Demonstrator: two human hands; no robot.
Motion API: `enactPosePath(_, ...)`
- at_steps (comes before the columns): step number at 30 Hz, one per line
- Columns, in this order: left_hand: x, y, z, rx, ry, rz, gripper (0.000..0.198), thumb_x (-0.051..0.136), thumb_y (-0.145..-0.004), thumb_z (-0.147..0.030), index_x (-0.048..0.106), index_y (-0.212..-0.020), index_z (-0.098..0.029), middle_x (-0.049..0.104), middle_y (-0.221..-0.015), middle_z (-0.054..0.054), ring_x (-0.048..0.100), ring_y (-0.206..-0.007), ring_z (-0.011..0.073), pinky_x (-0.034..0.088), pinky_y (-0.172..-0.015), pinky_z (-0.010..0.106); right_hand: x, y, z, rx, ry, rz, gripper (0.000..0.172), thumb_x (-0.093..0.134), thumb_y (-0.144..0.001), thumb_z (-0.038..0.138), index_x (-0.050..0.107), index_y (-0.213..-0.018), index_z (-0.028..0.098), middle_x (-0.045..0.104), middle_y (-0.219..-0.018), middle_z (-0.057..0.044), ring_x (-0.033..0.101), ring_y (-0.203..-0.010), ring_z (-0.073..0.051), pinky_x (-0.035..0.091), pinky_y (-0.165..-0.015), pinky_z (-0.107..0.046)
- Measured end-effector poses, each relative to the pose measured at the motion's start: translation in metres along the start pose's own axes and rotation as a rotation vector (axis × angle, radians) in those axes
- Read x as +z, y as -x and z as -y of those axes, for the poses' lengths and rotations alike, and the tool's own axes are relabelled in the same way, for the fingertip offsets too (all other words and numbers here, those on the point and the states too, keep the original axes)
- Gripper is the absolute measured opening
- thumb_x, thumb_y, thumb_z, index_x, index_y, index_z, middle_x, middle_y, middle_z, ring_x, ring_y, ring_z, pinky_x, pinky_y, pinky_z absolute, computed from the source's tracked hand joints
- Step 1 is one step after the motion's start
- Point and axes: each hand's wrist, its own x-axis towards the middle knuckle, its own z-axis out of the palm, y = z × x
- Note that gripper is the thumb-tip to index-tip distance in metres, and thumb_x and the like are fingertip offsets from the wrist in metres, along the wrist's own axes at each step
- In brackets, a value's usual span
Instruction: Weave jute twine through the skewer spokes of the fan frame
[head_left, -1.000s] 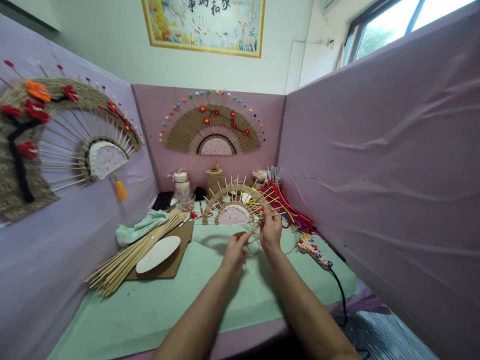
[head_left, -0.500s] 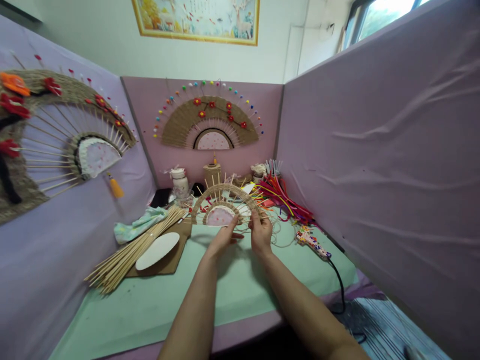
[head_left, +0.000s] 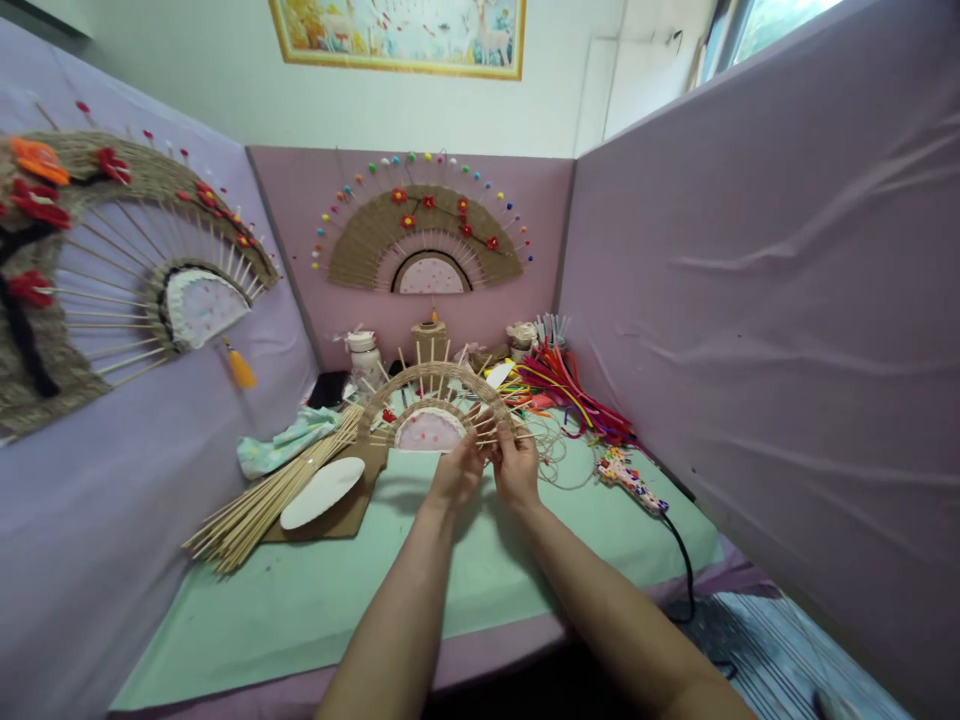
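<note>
A half-round fan frame (head_left: 430, 434) of thin sticks, with a twine-wrapped outer band and a pale patterned centre, is held upright over the table. My left hand (head_left: 459, 470) is closed at the right side of its centre, fingers on the sticks there. At the right end of the outer band, my right hand (head_left: 517, 470) pinches the twine and sticks. Some fingertips are hidden behind the frame. Loose twine (head_left: 559, 460) lies in loops just right of my right hand.
Left on the green-covered table (head_left: 300, 620) are a bundle of sticks (head_left: 274, 495), a white oval card (head_left: 322, 493) and cardboard. A glue gun (head_left: 631, 482) with a black cord lies right, near red pipe cleaners (head_left: 574, 390). Finished fans (head_left: 427, 240) hang on the partitions.
The fan frame has shifted slightly left. My left hand has moved right, closer to my right hand, and its fingers have closed in on the sticks.
</note>
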Motion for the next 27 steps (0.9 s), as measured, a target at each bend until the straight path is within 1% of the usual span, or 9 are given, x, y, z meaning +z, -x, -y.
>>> enactPosePath(2, -0.001, 0.002, -0.002, -0.044, 0.085, 0.000, 0.040, 0.072, -0.071, -0.038, 0.066, -0.106, -0.019, 0.070, -0.106, 0.008, 0.064, -0.094, 0.0193, 0.048, -0.077, 0.028, 0.002, 0.007, -0.001, -0.012, 0.031, 0.029, 0.040, 0.059, -0.078, 0.057, 0.060, -0.089, 0.018, 0.063, -0.073, -0.002, 0.057, -0.066, -0.014, 0.045, -0.055, -0.024)
enactPosePath(4, -0.003, 0.004, -0.006, -0.034, 0.114, -0.039, 0.041, 0.067, -0.075, -0.034, 0.064, -0.113, -0.020, 0.070, -0.107, 0.007, 0.064, -0.095, 0.0196, 0.049, -0.081, 0.031, 0.002, 0.012, -0.001, -0.040, 0.051, 0.067, 0.038, 0.061, -0.079, 0.052, 0.062, -0.094, 0.017, 0.068, -0.084, -0.005, 0.061, -0.076, -0.017, 0.049, -0.065, -0.027)
enactPosePath(7, -0.006, 0.005, -0.012, 0.003, 0.136, -0.067, 0.049, 0.061, -0.078, -0.030, 0.056, -0.126, -0.021, 0.070, -0.110, 0.007, 0.064, -0.101, 0.0222, 0.048, -0.089, 0.036, 0.001, 0.016, 0.001, -0.082, 0.072, 0.161, 0.033, 0.062, -0.081, 0.044, 0.064, -0.102, 0.018, 0.069, -0.099, -0.007, 0.064, -0.088, -0.019, 0.051, -0.080, -0.032)
enactPosePath(10, -0.009, 0.005, -0.016, 0.017, 0.215, -0.043, 0.051, 0.057, -0.079, -0.025, 0.053, -0.129, -0.018, 0.071, -0.105, 0.009, 0.065, -0.103, 0.0249, 0.047, -0.092, 0.040, -0.002, 0.018, 0.002, -0.117, 0.094, 0.230, 0.035, 0.066, -0.079, 0.039, 0.062, -0.107, 0.018, 0.070, -0.103, -0.008, 0.066, -0.093, -0.021, 0.052, -0.086, -0.035)
enactPosePath(14, -0.011, 0.007, -0.020, 0.020, 0.323, -0.015, 0.048, 0.051, -0.080, -0.019, 0.054, -0.128, -0.015, 0.073, -0.099, 0.011, 0.066, -0.101, 0.0275, 0.048, -0.093, 0.045, -0.009, 0.018, 0.003, -0.172, 0.188, 0.323, 0.042, 0.068, -0.078, 0.038, 0.058, -0.114, 0.018, 0.069, -0.105, -0.009, 0.067, -0.091, -0.021, 0.054, -0.080, -0.033)
enactPosePath(17, -0.011, 0.008, -0.023, 0.006, 0.356, -0.042, 0.047, 0.048, -0.080, -0.017, 0.055, -0.126, -0.014, 0.073, -0.097, 0.013, 0.067, -0.100, 0.0297, 0.048, -0.091, 0.048, -0.014, 0.018, 0.003, -0.205, 0.288, 0.370, 0.043, 0.069, -0.077, 0.038, 0.058, -0.115, 0.020, 0.068, -0.102, -0.009, 0.067, -0.086, -0.020, 0.056, -0.073, -0.030)
enactPosePath(20, -0.009, 0.010, -0.027, 0.003, 0.375, -0.084, 0.048, 0.047, -0.078, -0.015, 0.056, -0.125, -0.013, 0.073, -0.095, 0.014, 0.067, -0.099, 0.0309, 0.049, -0.089, 0.050, -0.017, 0.016, 0.001, -0.231, 0.311, 0.409, 0.043, 0.069, -0.078, 0.039, 0.057, -0.114, 0.021, 0.067, -0.101, -0.008, 0.067, -0.083, -0.018, 0.055, -0.069, -0.029)
enactPosePath(23, -0.009, 0.010, -0.029, 0.008, 0.386, -0.112, 0.048, 0.047, -0.076, -0.014, 0.057, -0.122, -0.014, 0.073, -0.096, 0.013, 0.067, -0.100, 0.0314, 0.050, -0.088, 0.051, -0.020, 0.014, -0.003, -0.261, 0.326, 0.407, 0.044, 0.069, -0.077, 0.041, 0.057, -0.114, 0.021, 0.065, -0.100, -0.008, 0.064, -0.078, -0.016, 0.054, -0.067, -0.028)
enactPosePath(27, -0.008, 0.011, -0.029, 0.008, 0.389, -0.136, 0.046, 0.047, -0.075, -0.013, 0.059, -0.119, -0.013, 0.072, -0.100, 0.014, 0.065, -0.103, 0.0321, 0.050, -0.089, 0.050, -0.026, 0.013, -0.005, -0.307, 0.376, 0.385, 0.044, 0.069, -0.077, 0.044, 0.058, -0.113, 0.020, 0.063, -0.090, -0.005, 0.056, -0.067, -0.013, 0.052, -0.062, -0.026)
